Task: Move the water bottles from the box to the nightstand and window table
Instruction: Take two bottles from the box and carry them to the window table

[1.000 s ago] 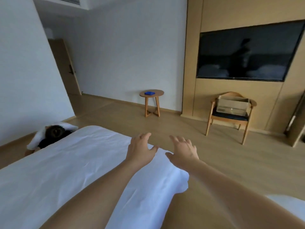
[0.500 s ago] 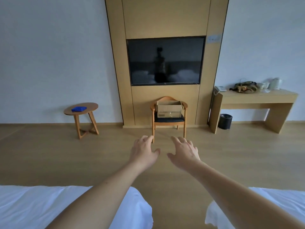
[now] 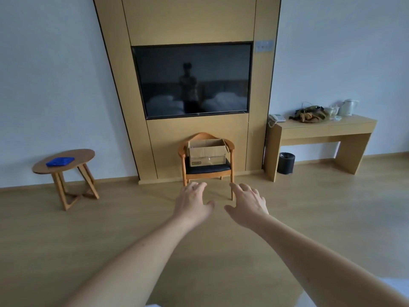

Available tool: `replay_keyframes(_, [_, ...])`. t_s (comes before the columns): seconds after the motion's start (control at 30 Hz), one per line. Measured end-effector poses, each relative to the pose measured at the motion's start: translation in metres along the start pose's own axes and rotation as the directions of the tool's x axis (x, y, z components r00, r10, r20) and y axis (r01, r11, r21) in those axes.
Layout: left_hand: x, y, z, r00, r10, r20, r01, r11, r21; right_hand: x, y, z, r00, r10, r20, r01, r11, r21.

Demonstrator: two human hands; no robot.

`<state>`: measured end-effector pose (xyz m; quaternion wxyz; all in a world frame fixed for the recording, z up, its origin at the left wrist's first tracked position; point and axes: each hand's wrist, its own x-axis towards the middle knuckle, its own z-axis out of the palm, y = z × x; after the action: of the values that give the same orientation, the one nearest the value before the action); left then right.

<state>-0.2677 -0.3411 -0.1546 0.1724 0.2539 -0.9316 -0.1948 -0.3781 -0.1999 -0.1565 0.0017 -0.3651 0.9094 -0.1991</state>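
Observation:
An open cardboard box [image 3: 207, 152] sits on the black seat of a wooden chair [image 3: 230, 149] against the wall panel under the TV. Its inside is hidden from here, so no water bottles show. My left hand [image 3: 192, 201] and my right hand [image 3: 246, 203] are stretched out in front of me, side by side, fingers relaxed and spread, holding nothing. Both hands are well short of the chair, over bare wooden floor.
A small round wooden table [image 3: 64, 160] with a blue flat object [image 3: 59, 161] stands at the left wall. A wooden desk [image 3: 321, 134] at the right carries a phone, a bag and a kettle; a black bin [image 3: 286, 162] stands beside it. White bedding shows at the bottom edge.
The view has swung right from the bed to face the TV wall, and I have come closer to the chair with the box. Both hands stay outstretched and hold nothing.

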Motion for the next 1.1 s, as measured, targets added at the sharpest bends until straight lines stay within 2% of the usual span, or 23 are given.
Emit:
replay_keyframes(0.3, [0.205, -0.014, 0.033, 0.995, -0.078, -0.057, 0.077, 0.997, -0.024, 0.213, 0.036, 0.003, 0.999, -0.027, 0.026, 0.028, 0.999, -0.021])
replay_keyframes(0.47, [0.294, -0.034, 0.051, 0.996, -0.088, -0.031, 0.087, 0.996, -0.037, 0.302, 0.04, 0.025, 0.998, -0.025, 0.063, 0.026, 0.999, -0.026])
replay_keyframes(0.73, [0.469, -0.112, 0.081, 1.0, -0.01, -0.017, 0.01, 1.0, -0.022, 0.476, 0.034, 0.075, 1.0, 0.0, 0.018, 0.001, 1.0, -0.021])
replay_keyframes(0.9, [0.582, -0.163, 0.085, 0.999, 0.012, 0.05, -0.013, 0.999, 0.03, 0.584, 0.02, 0.095, 0.998, 0.049, 0.024, -0.049, 0.999, -0.004])
replay_keyframes(1.1, [0.693, -0.201, 0.092, 0.998, 0.039, 0.046, -0.039, 0.999, -0.007, 0.695, 0.016, 0.112, 0.995, 0.087, 0.046, -0.088, 0.996, 0.024])
